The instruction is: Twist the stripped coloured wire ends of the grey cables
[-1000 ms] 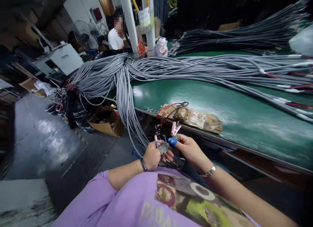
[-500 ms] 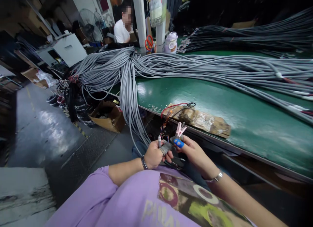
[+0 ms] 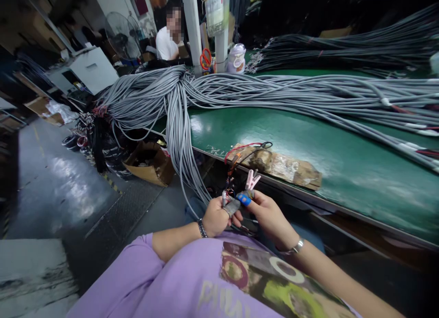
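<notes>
My left hand (image 3: pixel 214 217) is closed around the stripped end of a grey cable (image 3: pixel 224 198), whose thin coloured wires stick up above the fist; a grey cot covers one finger. Close beside it, my right hand (image 3: pixel 269 214) pinches a small pink clip tool (image 3: pixel 251 180), with a blue cot on the thumb. Both hands hover over my lap, just in front of the green table's edge (image 3: pixel 308 158). Red and black wires (image 3: pixel 240 149) run from the hands up to a taped brown block (image 3: pixel 281 165) on the table.
A thick bundle of grey cables (image 3: pixel 240 92) lies across the table and spills over its left end toward the floor. A cardboard box (image 3: pixel 147 165) sits below. Another person in white (image 3: pixel 166 41) sits far back near a white post (image 3: pixel 192 30).
The view has shifted slightly; both hands stay together in front of the table edge, still gripping the cable end and the pink clip tool.
</notes>
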The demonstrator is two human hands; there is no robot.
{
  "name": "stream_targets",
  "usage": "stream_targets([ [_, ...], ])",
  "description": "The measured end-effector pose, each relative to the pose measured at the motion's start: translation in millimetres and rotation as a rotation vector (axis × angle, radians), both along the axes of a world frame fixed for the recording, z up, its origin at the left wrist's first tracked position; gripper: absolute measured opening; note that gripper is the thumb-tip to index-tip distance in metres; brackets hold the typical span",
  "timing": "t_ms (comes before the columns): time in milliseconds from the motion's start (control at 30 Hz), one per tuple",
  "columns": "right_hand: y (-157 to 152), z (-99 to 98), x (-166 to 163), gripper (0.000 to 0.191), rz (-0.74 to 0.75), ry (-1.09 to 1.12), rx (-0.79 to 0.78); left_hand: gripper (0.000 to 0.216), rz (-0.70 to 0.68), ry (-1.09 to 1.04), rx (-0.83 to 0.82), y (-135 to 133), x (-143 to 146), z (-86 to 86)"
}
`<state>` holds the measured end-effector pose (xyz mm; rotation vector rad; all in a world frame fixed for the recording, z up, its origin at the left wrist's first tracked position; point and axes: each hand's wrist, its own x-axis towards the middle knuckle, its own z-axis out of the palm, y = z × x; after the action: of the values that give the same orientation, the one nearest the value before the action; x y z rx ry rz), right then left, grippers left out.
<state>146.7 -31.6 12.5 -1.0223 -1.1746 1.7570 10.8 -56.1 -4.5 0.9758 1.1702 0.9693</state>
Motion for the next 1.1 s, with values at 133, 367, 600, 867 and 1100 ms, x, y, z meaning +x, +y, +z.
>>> stream_targets([
  [133,-2,4.0,-1,0.033,0.022,0.072,-0.054,0.046,0.032,-0.015,0.002,0,0,0.4],
  [367,3,-4.6,10,0.033,0.005,0.148,-0.103,0.045,0.059,-0.025,0.011,0,-3,-0.2],
  [600,11,-16.2,21,0.026,0.019,0.248,-0.188,0.048,0.016,-0.038,0.003,4,-9,7.0],
  [867,33,-16.8,21,0.045,-0.054,0.241,-0.144,0.048,-0.251,-0.188,-0.149,29,-15,19.8],
  [1100,35,-5.9,11,0.051,-0.107,0.225,-0.129,0.054,-0.280,-0.182,-0.155,40,-7,27.0],
])
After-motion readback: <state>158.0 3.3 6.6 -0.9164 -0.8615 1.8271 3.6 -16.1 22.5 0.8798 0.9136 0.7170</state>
